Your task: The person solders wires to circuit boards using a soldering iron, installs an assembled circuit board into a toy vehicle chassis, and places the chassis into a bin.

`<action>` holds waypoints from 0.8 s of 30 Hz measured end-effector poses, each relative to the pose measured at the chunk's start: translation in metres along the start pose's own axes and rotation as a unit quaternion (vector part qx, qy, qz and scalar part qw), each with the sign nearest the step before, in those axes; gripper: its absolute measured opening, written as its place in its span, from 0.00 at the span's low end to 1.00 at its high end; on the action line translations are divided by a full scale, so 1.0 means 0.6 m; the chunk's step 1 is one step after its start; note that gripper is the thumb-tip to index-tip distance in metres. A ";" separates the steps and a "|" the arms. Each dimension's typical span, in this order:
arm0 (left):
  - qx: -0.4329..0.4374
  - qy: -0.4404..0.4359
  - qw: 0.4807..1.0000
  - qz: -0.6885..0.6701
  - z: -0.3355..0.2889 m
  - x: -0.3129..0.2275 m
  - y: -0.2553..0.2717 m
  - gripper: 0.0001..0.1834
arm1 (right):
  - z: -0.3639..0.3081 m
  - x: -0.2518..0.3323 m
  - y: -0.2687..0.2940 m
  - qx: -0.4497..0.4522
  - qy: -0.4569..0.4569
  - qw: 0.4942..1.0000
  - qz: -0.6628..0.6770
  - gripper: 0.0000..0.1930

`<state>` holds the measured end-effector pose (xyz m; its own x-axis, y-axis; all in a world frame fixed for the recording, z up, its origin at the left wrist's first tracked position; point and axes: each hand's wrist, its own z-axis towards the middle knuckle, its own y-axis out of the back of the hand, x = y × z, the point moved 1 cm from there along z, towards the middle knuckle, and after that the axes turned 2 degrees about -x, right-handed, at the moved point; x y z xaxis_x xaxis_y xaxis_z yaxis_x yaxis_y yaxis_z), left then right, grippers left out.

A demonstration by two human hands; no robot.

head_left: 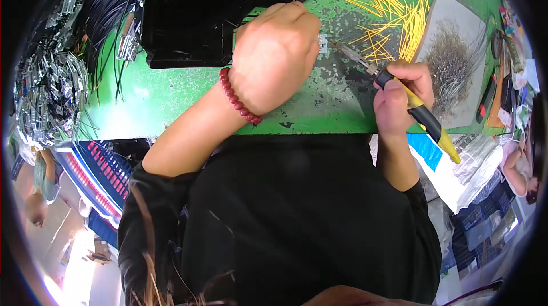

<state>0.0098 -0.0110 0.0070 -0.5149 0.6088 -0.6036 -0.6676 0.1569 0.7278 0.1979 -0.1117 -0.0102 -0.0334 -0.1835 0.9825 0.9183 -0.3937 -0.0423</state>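
The green desk [342, 115] carries the grey board [449, 12], the reference for location. Left hand [277, 57]: well left of the board, fingers curled; fingertips hidden, so their opening and hold cannot be told. Right hand [404, 92]: just left of the board, fingers closed around the soldering iron [424, 117]. The iron should handle as light and rigid; grip the handle only, as the tip may be hot. Small pale connector [323, 44]: left of the board; probably light, stiff, fragile; hold by its edges.

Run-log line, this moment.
left hand: at pale part, grip hidden | right hand: holds soldering iron, tip near part | yellow wires: on green table
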 end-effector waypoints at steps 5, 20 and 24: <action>0.012 0.011 1.000 -0.007 0.001 0.002 0.002 0.05 | -0.002 -0.013 0.007 -0.002 -0.007 1.000 -0.015 0.14; 0.009 0.003 1.000 -0.026 0.002 0.008 0.002 0.05 | -0.003 -0.010 0.004 0.014 -0.013 0.999 -0.044 0.15; 0.011 0.000 1.000 -0.016 0.002 0.008 0.002 0.05 | -0.004 -0.007 0.002 0.018 -0.026 0.999 -0.042 0.14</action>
<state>0.0071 -0.0072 0.0055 -0.4939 0.6024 -0.6270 -0.6720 0.1931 0.7149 0.1980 -0.1135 -0.0146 -0.0913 -0.1040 0.9904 0.9267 -0.3729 0.0463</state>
